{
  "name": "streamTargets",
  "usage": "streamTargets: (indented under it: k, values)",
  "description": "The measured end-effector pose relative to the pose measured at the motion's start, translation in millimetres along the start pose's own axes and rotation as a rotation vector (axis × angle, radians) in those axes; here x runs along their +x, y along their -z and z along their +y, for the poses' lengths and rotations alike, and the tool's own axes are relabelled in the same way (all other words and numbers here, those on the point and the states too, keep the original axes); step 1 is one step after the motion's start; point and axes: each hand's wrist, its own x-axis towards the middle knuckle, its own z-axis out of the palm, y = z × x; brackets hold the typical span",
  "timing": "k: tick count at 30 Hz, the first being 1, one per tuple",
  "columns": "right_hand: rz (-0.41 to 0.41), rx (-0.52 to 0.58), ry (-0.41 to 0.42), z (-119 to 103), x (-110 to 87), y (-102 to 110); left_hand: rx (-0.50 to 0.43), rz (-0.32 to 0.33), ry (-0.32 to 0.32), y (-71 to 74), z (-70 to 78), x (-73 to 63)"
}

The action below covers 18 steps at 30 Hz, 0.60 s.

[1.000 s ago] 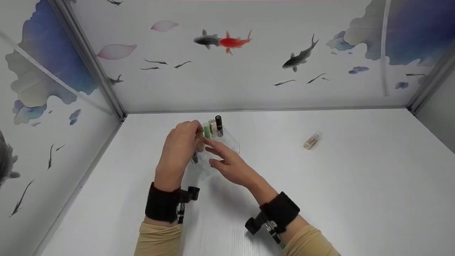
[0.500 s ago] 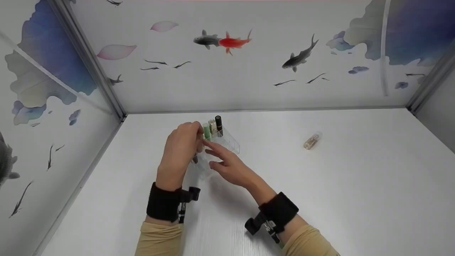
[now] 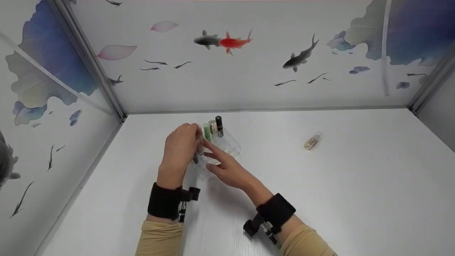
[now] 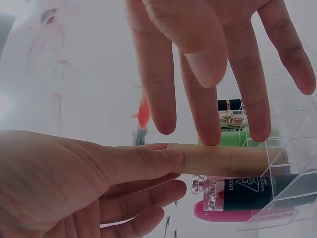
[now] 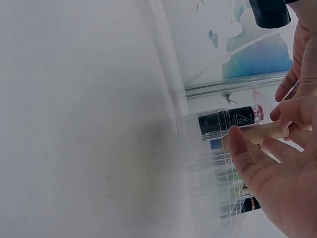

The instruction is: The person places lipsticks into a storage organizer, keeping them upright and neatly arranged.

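Note:
My left hand (image 3: 178, 149) pinches the end of a beige cosmetic tube (image 4: 218, 159) between thumb and finger. The tube's other end sits in a clear plastic makeup organizer (image 3: 233, 146). Over the organizer's near side, my right hand (image 3: 229, 169) has its fingers stretched out and spread, with the fingertips close to the tube; whether they touch it I cannot tell. Beside the beige tube stand a black-labelled lipstick (image 4: 242, 193) and a bright pink tube (image 4: 223, 212). A green tube (image 3: 207, 131), a gold-capped tube (image 3: 212, 126) and a black tube (image 3: 219, 126) stand along the back.
A small clear-capped bottle with amber-pink contents (image 3: 312, 141) lies on the white table (image 3: 355, 185), to the right of the organizer. Printed panels with fish and leaves (image 3: 249, 71) close off the back and left side.
My right hand has shifted slightly left and its thumb has dropped a little. The left hand stays almost in place, with the beige tube still pinched.

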Motion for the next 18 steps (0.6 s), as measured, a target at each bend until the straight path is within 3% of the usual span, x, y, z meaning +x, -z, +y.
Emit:
streamTargets:
  k: [6, 18]
  values:
    - [0.007, -0.006, 0.006, 2.2, 0.7, -2.3, 0.082, 0.046, -0.023, -3.5, -2.2, 1.5]
    - [-0.011, -0.009, -0.018, 5.1, 1.0, -4.2, 0.180, 0.034, -0.056, -9.6, -5.0, 4.5]
